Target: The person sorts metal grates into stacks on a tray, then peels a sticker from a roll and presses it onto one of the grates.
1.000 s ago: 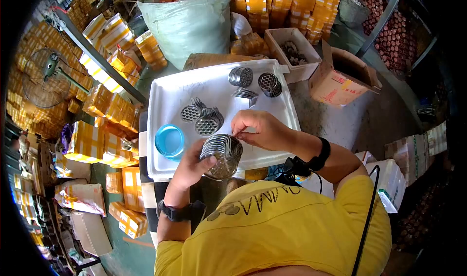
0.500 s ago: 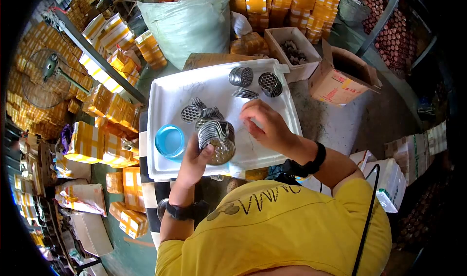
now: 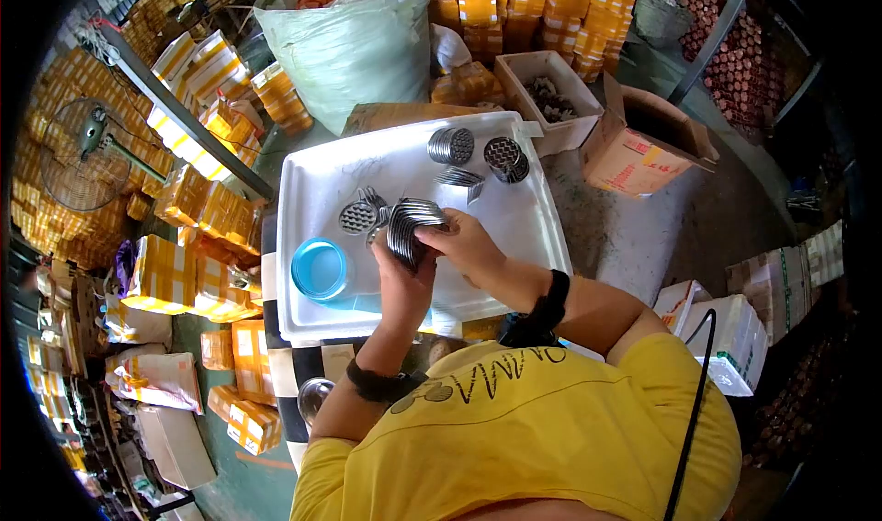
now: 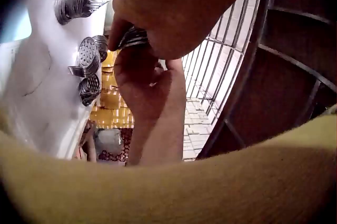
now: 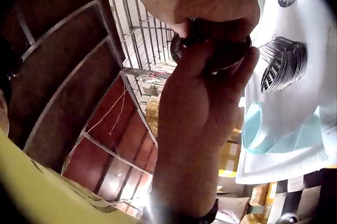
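Observation:
Over the white tray (image 3: 501, 273), both hands hold a stack of round, perforated metal discs (image 3: 413, 227) with bent edges. My left hand (image 3: 402, 287) grips the stack from below. From the right side, my right hand (image 3: 469, 247) holds it with thumb and fingers. The two hands meet around the stack in the left wrist view, where only a few metal edges (image 4: 134, 36) show between them. Just left of the held stack, another disc stack (image 3: 356, 216) lies on the tray. Seen from the right wrist, the left hand (image 5: 192, 87) has its fingers wrapped round dark metal.
Several more disc stacks (image 3: 450, 146) sit at the tray's far right. A blue round tub (image 3: 320, 270) stands at the tray's left. Beyond the tray are a large pale sack (image 3: 354, 57), a foam box (image 3: 551, 98) and an open carton (image 3: 634, 158). Taped boxes crowd the left side.
My right hand came away from the stack half a second ago and now holds it again. The left hand has tilted the stack and shifted it slightly up and right.

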Available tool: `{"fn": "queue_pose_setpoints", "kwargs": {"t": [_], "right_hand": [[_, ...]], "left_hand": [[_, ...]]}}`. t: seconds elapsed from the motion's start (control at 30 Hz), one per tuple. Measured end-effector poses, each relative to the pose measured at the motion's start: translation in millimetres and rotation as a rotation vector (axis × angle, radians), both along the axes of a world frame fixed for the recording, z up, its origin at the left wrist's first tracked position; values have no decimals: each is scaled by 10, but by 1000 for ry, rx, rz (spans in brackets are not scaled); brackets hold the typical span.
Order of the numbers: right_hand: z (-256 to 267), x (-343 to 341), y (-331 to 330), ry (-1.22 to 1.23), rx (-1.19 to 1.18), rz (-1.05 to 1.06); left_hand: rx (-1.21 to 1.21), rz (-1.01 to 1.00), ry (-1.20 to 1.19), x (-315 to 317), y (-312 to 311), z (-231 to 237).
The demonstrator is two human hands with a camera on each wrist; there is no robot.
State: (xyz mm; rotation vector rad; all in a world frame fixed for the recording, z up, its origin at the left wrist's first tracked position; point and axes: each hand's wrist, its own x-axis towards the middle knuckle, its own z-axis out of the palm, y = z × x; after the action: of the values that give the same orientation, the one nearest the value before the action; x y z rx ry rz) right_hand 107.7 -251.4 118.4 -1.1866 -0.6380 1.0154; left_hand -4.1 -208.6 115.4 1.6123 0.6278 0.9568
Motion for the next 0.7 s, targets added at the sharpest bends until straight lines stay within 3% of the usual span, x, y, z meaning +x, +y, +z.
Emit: {"fn": "queue_pose_setpoints", "kwargs": {"t": [0.1, 0.17, 0.37, 0.47, 0.57, 0.7], "right_hand": [[-40, -56, 38, 184, -40, 7], [-13, -87, 43, 246, -45, 3], [-2, -59, 11, -168, -16, 48], [-115, -120, 39, -124, -70, -92], [31, -197, 8, 346, -84, -80], [37, -234, -2, 326, -94, -58]], "left_hand": [[45, -26, 4, -11, 20, -98], [-150, -55, -46, -37, 3, -51], [-359, -89, -108, -55, -22, -56], [-344, -59, -85, -24, -23, -74], [-298, -29, -67, -1, 12, -190], [-281, -59, -128, 4, 48, -211]]}}
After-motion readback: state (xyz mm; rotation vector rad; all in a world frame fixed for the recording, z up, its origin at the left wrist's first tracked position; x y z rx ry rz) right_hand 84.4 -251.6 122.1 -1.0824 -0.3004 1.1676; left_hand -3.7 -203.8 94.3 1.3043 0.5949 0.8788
